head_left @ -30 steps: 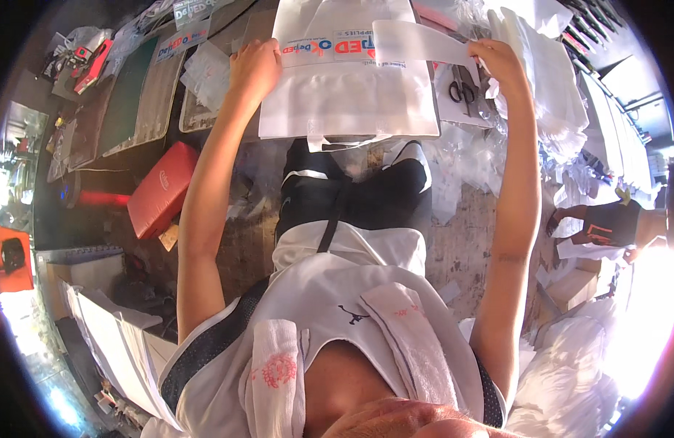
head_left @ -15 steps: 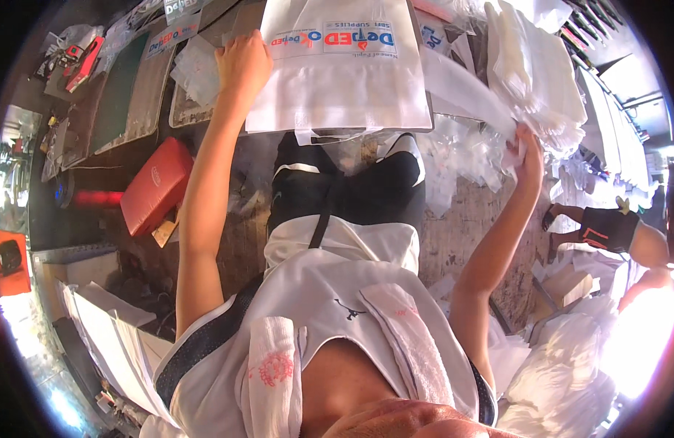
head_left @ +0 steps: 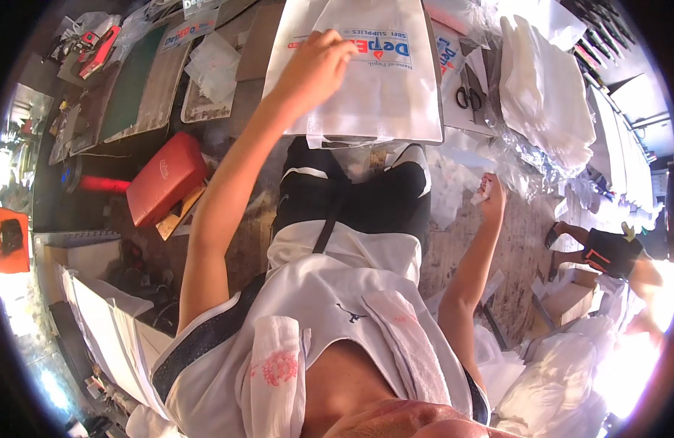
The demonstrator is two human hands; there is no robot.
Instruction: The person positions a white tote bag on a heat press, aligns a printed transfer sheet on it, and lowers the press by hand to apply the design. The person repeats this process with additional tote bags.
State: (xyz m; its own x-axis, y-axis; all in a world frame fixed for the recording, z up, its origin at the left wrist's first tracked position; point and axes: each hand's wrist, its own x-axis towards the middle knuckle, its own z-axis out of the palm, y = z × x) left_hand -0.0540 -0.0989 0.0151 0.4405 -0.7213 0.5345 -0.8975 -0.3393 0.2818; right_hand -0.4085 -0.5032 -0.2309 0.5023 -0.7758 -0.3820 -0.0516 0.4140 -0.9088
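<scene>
The left hand's fingers (head_left: 338, 48) are loosely bent and a little apart, over the blue and red print of a flat white bag (head_left: 388, 106); whether they press on it cannot be told. The right hand (head_left: 492, 197), lower and well to the right, has its fingers closed around a pale, crumpled scrap (head_left: 484, 191), near clear plastic. The bag lies in front of the person on a bench (head_left: 251, 51), its pale handle (head_left: 314, 139) hanging over the near edge toward black shorts (head_left: 351, 203) and a white shirt (head_left: 337, 281). Just right of the bag, black-handled scissors (head_left: 468, 98) rest on the bench, and beyond them lies a thick pile of folded white material (head_left: 541, 95). To the left are a loose white sheet (head_left: 213, 66) and a green panel (head_left: 135, 91); below them, a red box (head_left: 166, 179) sits tilted. Farther right, another person in dark shorts (head_left: 613, 248) is partly visible beside the worn floor (head_left: 454, 252).
</scene>
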